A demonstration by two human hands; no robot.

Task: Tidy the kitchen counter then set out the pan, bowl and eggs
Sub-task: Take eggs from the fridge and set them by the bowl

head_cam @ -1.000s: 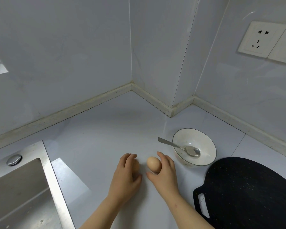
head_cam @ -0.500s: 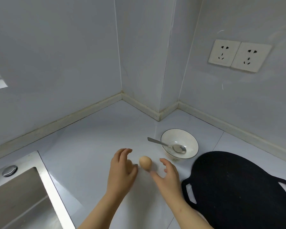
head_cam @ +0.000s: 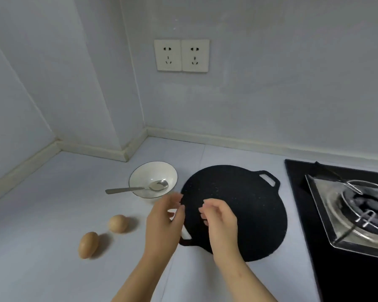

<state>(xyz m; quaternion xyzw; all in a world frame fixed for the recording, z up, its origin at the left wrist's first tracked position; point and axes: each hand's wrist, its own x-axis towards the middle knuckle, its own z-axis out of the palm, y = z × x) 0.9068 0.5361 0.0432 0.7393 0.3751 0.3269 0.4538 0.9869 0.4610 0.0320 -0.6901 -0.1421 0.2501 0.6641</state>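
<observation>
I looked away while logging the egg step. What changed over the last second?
Both hands let go of the eggs, which now lie free and apart on the counter. The left hand and right hand moved right and hover empty over the left edge of the pan. The view also swung right. The bowl, its spoon and the pan stayed put.

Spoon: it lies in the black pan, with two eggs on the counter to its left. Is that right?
No. The head view shows the spoon lying in the white bowl, which stands beside the black pan, not in the pan. The rest stands.
</observation>
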